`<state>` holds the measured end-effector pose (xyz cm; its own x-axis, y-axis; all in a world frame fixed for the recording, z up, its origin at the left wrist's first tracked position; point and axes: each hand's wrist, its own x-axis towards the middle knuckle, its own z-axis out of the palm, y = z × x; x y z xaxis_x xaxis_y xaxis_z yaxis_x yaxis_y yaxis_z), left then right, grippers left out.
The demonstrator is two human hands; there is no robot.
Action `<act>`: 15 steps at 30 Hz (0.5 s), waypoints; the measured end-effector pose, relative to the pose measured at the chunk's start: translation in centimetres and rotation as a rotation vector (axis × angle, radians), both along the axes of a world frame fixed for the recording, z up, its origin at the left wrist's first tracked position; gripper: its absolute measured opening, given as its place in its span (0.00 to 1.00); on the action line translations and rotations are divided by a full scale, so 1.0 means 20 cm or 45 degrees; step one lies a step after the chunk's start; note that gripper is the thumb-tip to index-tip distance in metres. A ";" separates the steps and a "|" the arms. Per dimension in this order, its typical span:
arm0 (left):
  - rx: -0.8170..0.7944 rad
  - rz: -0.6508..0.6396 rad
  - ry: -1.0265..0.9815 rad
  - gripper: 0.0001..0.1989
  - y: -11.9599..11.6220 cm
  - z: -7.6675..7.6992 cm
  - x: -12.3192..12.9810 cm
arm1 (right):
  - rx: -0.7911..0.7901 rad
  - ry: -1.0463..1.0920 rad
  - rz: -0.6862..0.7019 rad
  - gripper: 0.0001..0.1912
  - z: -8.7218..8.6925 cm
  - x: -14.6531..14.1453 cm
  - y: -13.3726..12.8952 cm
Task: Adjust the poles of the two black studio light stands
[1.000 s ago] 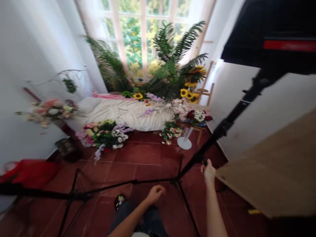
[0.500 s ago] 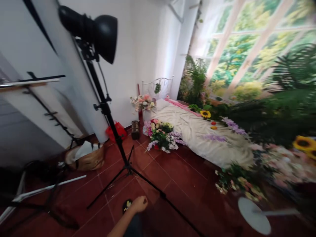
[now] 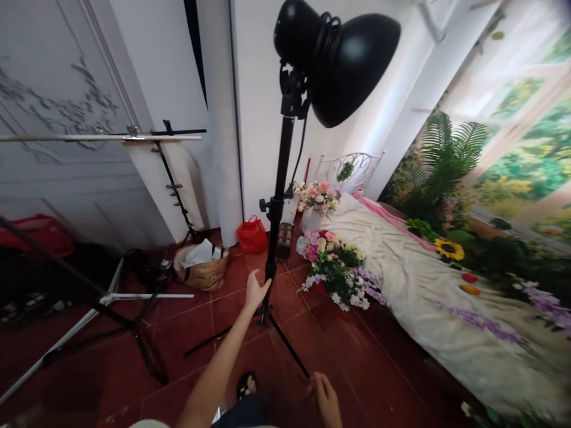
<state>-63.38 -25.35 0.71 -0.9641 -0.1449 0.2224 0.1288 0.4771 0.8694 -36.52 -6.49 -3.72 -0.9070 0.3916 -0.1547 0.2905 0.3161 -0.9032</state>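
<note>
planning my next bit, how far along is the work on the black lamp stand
Done, it seems: the lamp sits on top of the pole, and tripod legs are spread on the floor. In hand: the left hand is open at the lower pole; the right hand is low, near a leg's end. Left: probably closing a grip on the pole; anything further can't be told.

Photo studio, by the look of it. Black lamp [image 3: 357, 68] on a stand [image 3: 279, 172], top center. Window-and-garden backdrop [image 3: 526, 154], upper right. Bed [image 3: 428, 297] dressed with flowers [image 3: 334, 261], right side. Crossbar [image 3: 102, 138] on stands, left. Ornate molded panel [image 3: 62, 77], upper left. Red tile floor [image 3: 196, 333].
</note>
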 end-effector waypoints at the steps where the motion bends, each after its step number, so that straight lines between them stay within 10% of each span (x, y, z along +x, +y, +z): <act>1: 0.036 -0.021 0.089 0.26 0.00 0.07 -0.10 | -0.090 0.028 0.071 0.24 -0.04 -0.13 -0.07; 6: 0.444 -0.428 0.051 0.17 0.12 0.20 -0.41 | 0.063 0.230 0.307 0.20 0.01 -0.78 -0.18; 15: 0.532 -0.178 -0.072 0.16 0.21 0.07 -0.51 | 1.168 -0.093 0.999 0.26 0.43 -1.83 -0.08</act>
<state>-73.57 -21.22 2.06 -0.9898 -0.0789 0.1188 0.1138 0.0645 0.9914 -73.11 -8.08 4.92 -0.9478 -0.2707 -0.1684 -0.2269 0.9439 -0.2401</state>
